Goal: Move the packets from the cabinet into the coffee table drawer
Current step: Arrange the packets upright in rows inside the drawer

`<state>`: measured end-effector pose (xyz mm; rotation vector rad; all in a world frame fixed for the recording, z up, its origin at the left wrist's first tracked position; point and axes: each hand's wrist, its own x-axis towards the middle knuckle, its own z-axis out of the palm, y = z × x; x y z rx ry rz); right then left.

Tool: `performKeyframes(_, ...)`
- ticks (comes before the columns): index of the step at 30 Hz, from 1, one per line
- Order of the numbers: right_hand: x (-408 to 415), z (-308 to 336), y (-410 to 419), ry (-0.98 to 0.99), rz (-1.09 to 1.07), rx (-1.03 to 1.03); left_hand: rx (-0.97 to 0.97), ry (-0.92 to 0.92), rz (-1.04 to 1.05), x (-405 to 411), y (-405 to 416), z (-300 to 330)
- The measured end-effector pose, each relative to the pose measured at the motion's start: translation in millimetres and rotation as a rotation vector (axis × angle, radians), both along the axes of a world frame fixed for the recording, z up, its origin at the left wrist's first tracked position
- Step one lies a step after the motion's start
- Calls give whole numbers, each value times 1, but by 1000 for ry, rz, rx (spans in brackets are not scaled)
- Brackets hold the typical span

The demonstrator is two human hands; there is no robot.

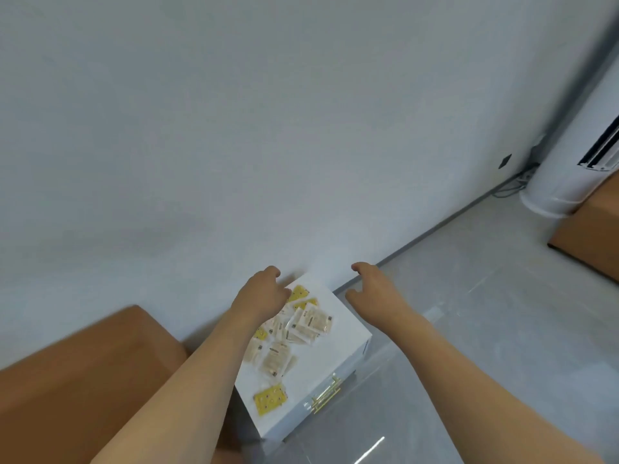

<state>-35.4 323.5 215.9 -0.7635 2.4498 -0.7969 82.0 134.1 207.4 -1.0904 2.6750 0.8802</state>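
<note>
Several small packets, some clear-beige (310,324) and some yellow (269,399), lie scattered on top of a low white cabinet (348,333) with a gold handle (326,395) on its front. My left hand (264,291) hovers over the far left packets with loosely curled fingers, holding nothing. Above the cabinet's far right corner my right hand (373,286) is held with fingers loosely curled and empty. My left forearm covers part of the packet pile. The coffee table drawer is out of view.
A brown sofa arm (83,373) stands left of the cabinet. A white wall rises behind. A white standing air conditioner (569,175) and a brown box (593,239) are at the far right. Grey glossy floor (452,296) lies to the right.
</note>
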Motion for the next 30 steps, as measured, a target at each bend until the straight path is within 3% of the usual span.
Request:
performKeyframes(4, -14, -79, -61, -63, 26, 136, 87, -76, 8, -26, -52, -77)
performKeyframes(11, -47, -265, -124, -131, 83, 329, 194, -413, 32, -3, -67, -289)
performKeyframes(15, -60, -358, -143, -103, 83, 410, 135, -472, 53, 8, -67, -371)
performKeyframes(24, -80, -444, -174, 16, 75, 460, -302, -486, -102, 14, -56, -438)
performKeyframes(30, -85, -456, -179, 52, 7, 583, -265, -424, -27, 11, -58, -443)
